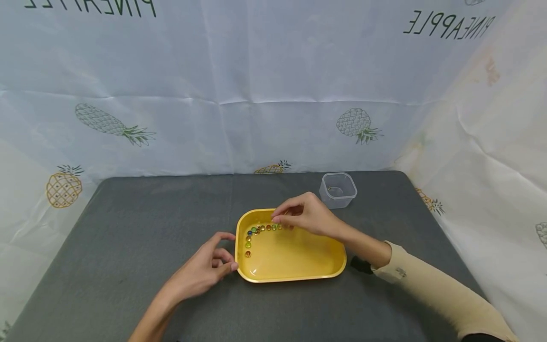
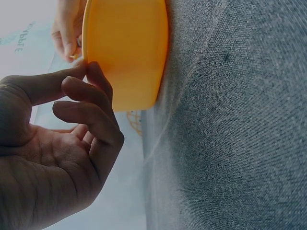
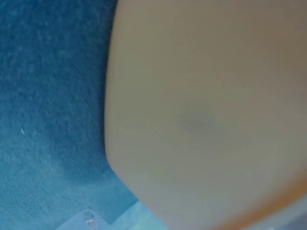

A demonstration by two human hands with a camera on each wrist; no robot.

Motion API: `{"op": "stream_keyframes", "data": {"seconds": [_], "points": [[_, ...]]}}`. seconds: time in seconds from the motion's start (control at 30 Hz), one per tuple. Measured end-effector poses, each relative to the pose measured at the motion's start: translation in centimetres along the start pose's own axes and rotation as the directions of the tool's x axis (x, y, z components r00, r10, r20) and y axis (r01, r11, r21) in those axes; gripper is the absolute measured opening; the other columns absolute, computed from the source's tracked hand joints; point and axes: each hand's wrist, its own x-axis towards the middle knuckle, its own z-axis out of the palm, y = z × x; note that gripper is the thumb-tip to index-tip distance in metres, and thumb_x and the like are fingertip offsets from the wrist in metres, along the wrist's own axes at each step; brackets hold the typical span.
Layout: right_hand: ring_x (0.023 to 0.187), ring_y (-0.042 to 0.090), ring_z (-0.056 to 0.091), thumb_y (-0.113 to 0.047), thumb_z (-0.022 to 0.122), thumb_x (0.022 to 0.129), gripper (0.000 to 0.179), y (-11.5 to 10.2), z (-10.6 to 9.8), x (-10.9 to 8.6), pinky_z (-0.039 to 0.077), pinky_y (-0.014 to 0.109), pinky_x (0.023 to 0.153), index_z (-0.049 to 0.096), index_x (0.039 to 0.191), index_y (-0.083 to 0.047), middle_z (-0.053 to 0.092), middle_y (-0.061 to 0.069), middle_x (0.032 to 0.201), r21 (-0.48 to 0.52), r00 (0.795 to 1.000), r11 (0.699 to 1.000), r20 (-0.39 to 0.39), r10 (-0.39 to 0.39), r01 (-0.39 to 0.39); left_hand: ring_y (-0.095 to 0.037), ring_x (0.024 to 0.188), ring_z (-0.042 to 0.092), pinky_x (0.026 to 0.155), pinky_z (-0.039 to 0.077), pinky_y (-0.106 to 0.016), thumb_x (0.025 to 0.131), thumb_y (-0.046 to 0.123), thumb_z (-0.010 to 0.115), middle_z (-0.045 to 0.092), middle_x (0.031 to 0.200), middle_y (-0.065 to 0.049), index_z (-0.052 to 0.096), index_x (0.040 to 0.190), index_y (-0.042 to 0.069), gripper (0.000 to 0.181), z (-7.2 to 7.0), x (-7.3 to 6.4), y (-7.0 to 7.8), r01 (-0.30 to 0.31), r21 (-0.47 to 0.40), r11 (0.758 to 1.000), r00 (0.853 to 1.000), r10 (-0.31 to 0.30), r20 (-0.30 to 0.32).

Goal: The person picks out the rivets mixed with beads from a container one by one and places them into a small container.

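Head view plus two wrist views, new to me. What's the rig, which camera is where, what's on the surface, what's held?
No machine here: these are a person's two bare hands. The head view comes from a camera worn on the head, looking forward and down; the other two come from one camera on each wrist. The right wrist view is mostly a blurred pale surface, too close to identify.

On the grey table sit a yellow tray, with small coloured beads along its left and far sides, and a clear container beyond it.

The left hand holds the tray's left end with thumb and finger. The right hand, over the tray, seems to pinch something small, probably a bead.
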Motion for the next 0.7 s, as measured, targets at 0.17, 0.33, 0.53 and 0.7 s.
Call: {"op": "stream_keyframes", "data": {"seconds": [0.17,0.33,0.53,0.7], "points": [[0.077,0.036,0.076,-0.011,0.082,0.097,0.011,-0.3,-0.6,-0.3,0.065,0.048,0.073,0.085,0.107,-0.010,0.081,0.025,0.100,0.010,1.000,1.000,-0.009,-0.016,0.016,-0.020,0.074,0.062,0.065,0.048,-0.026,0.104,0.012,0.072,0.074,0.103,-0.015,0.036,0.156,-0.002,0.065,0.0,-0.1,0.0,0.001,0.002,1.000,1.000,-0.001,0.000],[0.075,0.016,0.076,-0.009,0.082,0.097,0.012,-0.7,-1.2,-0.6,0.066,0.043,0.071,0.085,0.108,-0.009,0.081,0.022,0.099,0.010,0.999,0.999,-0.035,-0.040,0.041,-0.020,0.074,0.062,0.065,0.048,-0.027,0.104,0.012,0.072,0.074,0.103,-0.015,0.036,0.156,-0.002,0.065,0.0,-0.1,-0.1,-0.001,0.002,1.000,1.000,0.001,0.000],[0.075,0.028,0.075,-0.007,0.081,0.097,0.013,-1.1,-2.3,-1.0,0.065,0.038,0.072,0.085,0.109,-0.008,0.082,0.016,0.097,-0.003,0.996,0.999,-0.072,-0.044,0.044,-0.020,0.074,0.062,0.064,0.048,-0.026,0.104,0.011,0.072,0.074,0.103,-0.015,0.036,0.156,-0.002,0.064,0.0,0.0,-0.1,0.001,0.001,1.000,1.000,-0.001,-0.002],[0.075,0.028,0.073,-0.007,0.082,0.096,0.014,-1.5,-3.6,-1.6,0.065,0.035,0.071,0.084,0.110,-0.008,0.082,0.014,0.095,-0.050,0.989,0.998,-0.134,-0.055,0.049,-0.020,0.074,0.062,0.064,0.048,-0.026,0.104,0.011,0.072,0.074,0.102,-0.015,0.036,0.156,-0.002,0.064,0.0,0.0,0.0,0.004,0.004,1.000,1.000,-0.004,-0.006]]}}
